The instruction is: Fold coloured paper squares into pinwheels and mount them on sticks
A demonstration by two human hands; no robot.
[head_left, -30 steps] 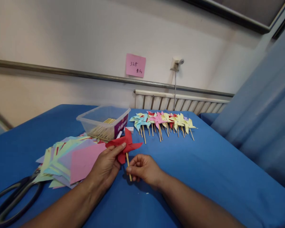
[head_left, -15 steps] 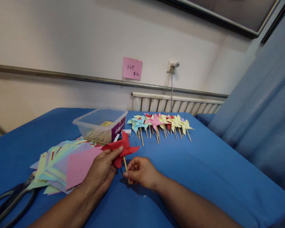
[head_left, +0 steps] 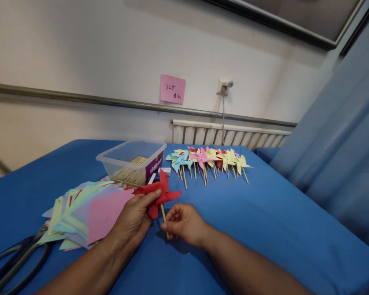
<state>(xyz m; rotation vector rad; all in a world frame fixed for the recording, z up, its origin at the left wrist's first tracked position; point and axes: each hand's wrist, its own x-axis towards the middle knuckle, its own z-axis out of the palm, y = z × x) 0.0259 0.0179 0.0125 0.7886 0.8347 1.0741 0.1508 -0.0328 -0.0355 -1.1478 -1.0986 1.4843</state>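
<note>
A red paper pinwheel (head_left: pixel 169 195) on a thin wooden stick (head_left: pixel 164 216) is held in front of me between both hands. My left hand (head_left: pixel 137 214) grips the paper blades, its thumb lying across the middle and covering the centre. The fingers behind the paper are mostly hidden. Lower down, my right hand (head_left: pixel 184 224) pinches the stick near its bottom end between thumb and fingers. Just left of my left hand lies a fanned pile of coloured paper sheets (head_left: pixel 107 213), with a pink one on top.
Black-handled scissors (head_left: pixel 21 258) lie at the left, blades under the paper. Behind stands a clear plastic box (head_left: pixel 107 157) of wooden sticks, with a small white box (head_left: pixel 165 172) beside it. Several finished pinwheels (head_left: pixel 202 157) lie at the back of the blue-covered table (head_left: pixel 264 213).
Both hands keep the same hold on the red pinwheel. The whole view has shifted by a few pixels; nothing else has visibly moved.
</note>
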